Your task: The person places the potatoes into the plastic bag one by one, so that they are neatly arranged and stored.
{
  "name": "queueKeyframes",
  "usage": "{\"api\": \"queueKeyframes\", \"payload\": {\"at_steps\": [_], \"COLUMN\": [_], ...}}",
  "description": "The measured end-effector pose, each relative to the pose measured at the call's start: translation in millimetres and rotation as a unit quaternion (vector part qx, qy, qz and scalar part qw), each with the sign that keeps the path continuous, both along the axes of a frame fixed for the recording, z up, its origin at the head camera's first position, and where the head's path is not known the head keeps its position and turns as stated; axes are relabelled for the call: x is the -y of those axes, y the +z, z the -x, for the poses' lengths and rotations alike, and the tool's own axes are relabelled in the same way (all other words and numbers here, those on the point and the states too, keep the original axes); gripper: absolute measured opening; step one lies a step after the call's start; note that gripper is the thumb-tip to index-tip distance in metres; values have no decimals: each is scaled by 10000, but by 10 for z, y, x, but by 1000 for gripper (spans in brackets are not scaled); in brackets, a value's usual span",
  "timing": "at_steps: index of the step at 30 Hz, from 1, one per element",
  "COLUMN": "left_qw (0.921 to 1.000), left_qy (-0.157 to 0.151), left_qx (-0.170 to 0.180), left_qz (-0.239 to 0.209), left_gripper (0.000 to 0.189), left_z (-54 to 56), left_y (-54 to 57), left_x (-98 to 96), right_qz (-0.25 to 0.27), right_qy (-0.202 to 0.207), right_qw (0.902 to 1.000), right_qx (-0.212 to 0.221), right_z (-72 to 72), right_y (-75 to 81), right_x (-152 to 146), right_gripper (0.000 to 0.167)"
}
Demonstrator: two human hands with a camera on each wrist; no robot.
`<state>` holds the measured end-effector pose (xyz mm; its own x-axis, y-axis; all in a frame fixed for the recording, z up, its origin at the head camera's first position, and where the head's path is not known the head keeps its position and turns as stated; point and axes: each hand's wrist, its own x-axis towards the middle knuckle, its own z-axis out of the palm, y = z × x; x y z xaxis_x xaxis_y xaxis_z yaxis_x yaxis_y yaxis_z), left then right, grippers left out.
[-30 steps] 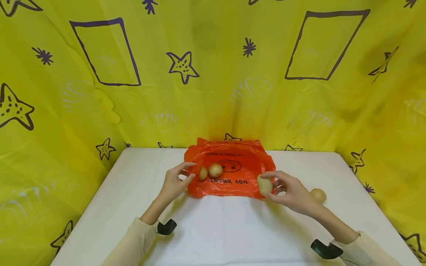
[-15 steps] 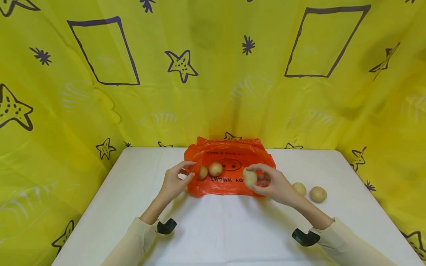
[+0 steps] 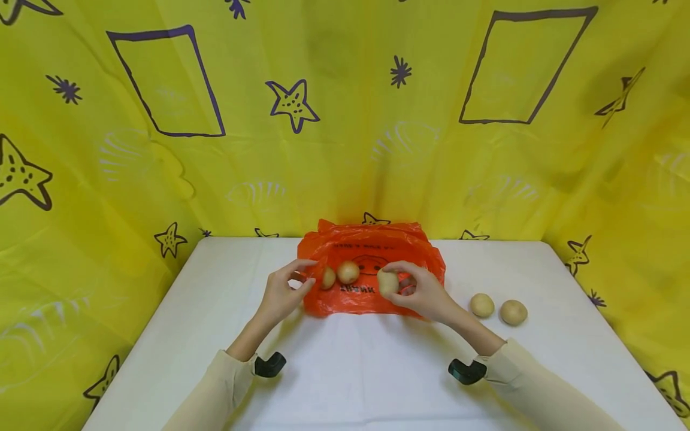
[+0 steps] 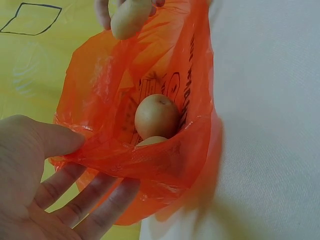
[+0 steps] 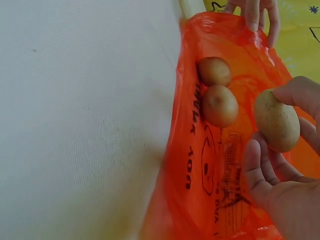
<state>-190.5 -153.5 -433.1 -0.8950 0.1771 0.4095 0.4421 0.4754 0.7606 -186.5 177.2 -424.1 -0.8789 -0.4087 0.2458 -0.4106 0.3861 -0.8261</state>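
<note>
A red plastic bag (image 3: 372, 302) with black print lies with its mouth open at the back of the table. My left hand (image 3: 283, 293) pinches its left rim between thumb and fingers, plain in the left wrist view. Inside sit two round, tan potatoes, one (image 5: 219, 106) nearer the middle and another (image 5: 214, 71) close to the left hand. My right hand (image 3: 426, 293) grips a pale oval potato (image 5: 276, 121) between thumb and fingertips, held over the bag's opening. Its lower fingers curl beneath the potato in the right wrist view.
Two more potatoes, one (image 3: 482, 305) beside the other (image 3: 514, 312), lie on the white table (image 3: 334, 383) to the right of the bag. A yellow patterned curtain (image 3: 345, 167) hangs behind the table and at its sides.
My right hand has moved left with its potato, from the bag's right edge to over its middle. Both loose potatoes on the right now show fully. The left hand has stayed put.
</note>
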Motion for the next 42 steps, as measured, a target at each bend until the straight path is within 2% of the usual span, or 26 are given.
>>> {"api": "queueKeyframes", "payload": {"at_steps": [8, 18, 24, 32, 42], "left_qw": [10000, 10000, 10000, 9999, 9999], "left_qy": [20, 8, 1, -14, 2], "left_qx": [-7, -44, -21, -93, -60], "left_qz": [-37, -27, -35, -56, -87], "left_gripper": [33, 34, 34, 34, 33], "left_z": [1, 5, -1, -1, 4], "left_y": [0, 13, 18, 10, 10], "left_x": [-5, -6, -11, -7, -6], "right_qz": [-3, 213, 276, 263, 76], "right_qy": [-81, -370, -531, -906, -1166], "right_qw": [10000, 9979, 9965, 9912, 9877], "right_qx": [29, 482, 591, 933, 1040], "right_z": [117, 288, 372, 456, 533], "right_y": [-58, -150, -222, -310, -358], "right_x": [137, 287, 345, 395, 485], "right_gripper": [45, 43, 43, 44, 45]}}
